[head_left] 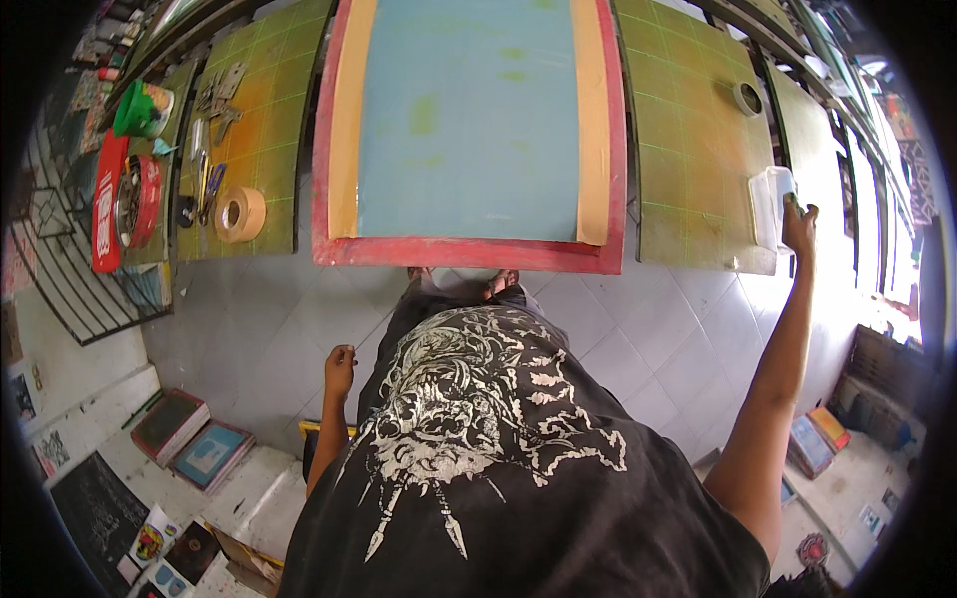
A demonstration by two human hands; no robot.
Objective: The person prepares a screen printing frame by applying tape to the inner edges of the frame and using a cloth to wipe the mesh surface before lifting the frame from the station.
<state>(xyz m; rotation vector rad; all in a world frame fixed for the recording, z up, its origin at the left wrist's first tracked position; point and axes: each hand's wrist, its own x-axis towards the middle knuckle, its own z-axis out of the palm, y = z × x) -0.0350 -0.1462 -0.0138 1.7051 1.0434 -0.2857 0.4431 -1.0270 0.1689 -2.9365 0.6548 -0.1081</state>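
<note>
My right hand (800,227) reaches out to the far right, at a clear plastic tub (766,221) on the edge of the green gridded board. Its fingers are closed around a small dark greenish thing (792,202) at the tub's rim, too small to name. My left hand (340,369) hangs low at my side over the floor, its fingers curled in with nothing visible in them. Before me lies a screen-printing frame (469,130) with blue mesh, tan tape (590,130) along both sides and a red border.
On the left board (269,130) are a roll of tan tape (240,214), scissors (211,184) and metal hinges (227,118). A green tub (144,110) and a red tin (139,202) stand farther left. A grey tape ring (747,99) rests on the right board (688,149).
</note>
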